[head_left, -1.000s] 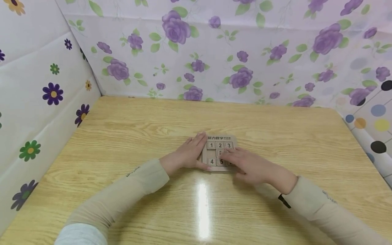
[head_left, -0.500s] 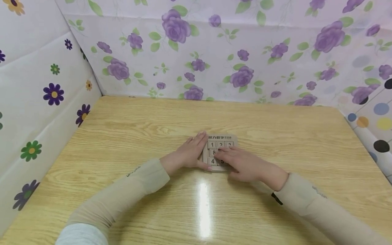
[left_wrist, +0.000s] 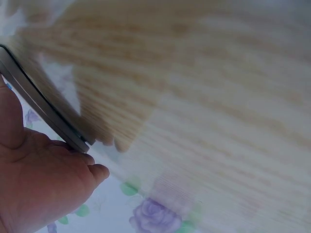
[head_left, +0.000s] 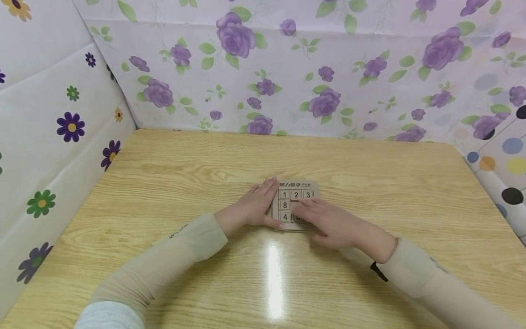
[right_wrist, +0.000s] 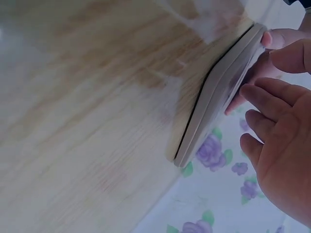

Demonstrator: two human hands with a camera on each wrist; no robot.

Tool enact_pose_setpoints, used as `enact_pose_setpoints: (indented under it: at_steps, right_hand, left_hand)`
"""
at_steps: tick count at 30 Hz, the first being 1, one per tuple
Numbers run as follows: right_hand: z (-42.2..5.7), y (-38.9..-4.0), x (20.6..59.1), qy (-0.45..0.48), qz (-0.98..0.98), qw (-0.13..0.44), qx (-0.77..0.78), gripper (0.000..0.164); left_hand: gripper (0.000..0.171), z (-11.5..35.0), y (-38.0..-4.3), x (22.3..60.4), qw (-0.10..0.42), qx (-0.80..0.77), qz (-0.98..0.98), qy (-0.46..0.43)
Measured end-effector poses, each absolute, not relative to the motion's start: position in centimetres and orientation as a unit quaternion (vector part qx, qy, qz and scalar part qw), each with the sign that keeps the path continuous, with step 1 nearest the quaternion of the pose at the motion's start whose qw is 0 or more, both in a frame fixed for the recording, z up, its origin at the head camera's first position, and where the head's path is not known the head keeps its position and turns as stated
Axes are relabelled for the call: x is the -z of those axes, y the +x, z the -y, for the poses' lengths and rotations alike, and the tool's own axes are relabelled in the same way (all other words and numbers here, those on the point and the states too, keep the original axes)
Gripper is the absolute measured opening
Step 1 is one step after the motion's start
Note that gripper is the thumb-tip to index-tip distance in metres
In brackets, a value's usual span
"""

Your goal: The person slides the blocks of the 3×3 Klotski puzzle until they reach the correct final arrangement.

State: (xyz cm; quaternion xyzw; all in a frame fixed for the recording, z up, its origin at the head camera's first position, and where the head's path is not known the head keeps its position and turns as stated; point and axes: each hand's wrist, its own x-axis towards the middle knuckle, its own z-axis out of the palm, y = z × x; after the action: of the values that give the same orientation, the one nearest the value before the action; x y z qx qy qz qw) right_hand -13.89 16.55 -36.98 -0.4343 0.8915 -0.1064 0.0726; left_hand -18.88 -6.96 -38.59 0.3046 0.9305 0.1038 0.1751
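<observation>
A sliding number puzzle (head_left: 294, 185) lies flat on the table, with tiles 1, 2 and 3 along its top row. Tile 8 (head_left: 285, 205) sits at the left of the middle row, above tile 4 (head_left: 285, 216). My left hand (head_left: 255, 206) rests against the board's left side, fingers straight along the edge and thumb at the near left corner. Extended over the middle and lower right tiles, my right hand (head_left: 334, 224) hides part of them. The right wrist view shows the puzzle's edge (right_wrist: 214, 107) beside relaxed, slightly bent right fingers (right_wrist: 266, 102).
The wood-grain table (head_left: 185, 164) extends around the puzzle, with a bright light reflection near its front. A purple-flowered cloth (head_left: 287, 82) hangs behind the table, a daisy-patterned one (head_left: 45, 160) at the left, and a dotted one (head_left: 505, 183) at the right.
Tile 8 has slid left, from the centre of the middle row to its left slot. My right hand went left with it, then drew back right. My left hand stayed in place.
</observation>
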Motion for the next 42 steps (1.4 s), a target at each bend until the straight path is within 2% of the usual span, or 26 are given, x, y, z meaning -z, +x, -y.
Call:
enact_pose_setpoints:
  at_steps: [9, 25, 42]
  right_hand:
    - [-17.3, -12.8, 36.9, -0.443, -0.888, 0.068, 0.104, 0.060]
    - [-17.2, -14.5, 37.2, -0.408, -0.903, 0.088, 0.099, 0.064]
    - [-19.8, -12.7, 36.8, -0.398, -0.908, 0.082, 0.099, 0.064]
  left_hand:
    - [0.120, 6.9, -18.8, 38.5, 0.181, -0.108, -0.930, 0.300]
    - [0.120, 7.0, -18.9, 38.8, 0.173, -0.108, -0.931, 0.303]
    - [0.121, 6.9, -19.0, 38.8, 0.178, -0.109, -0.930, 0.301]
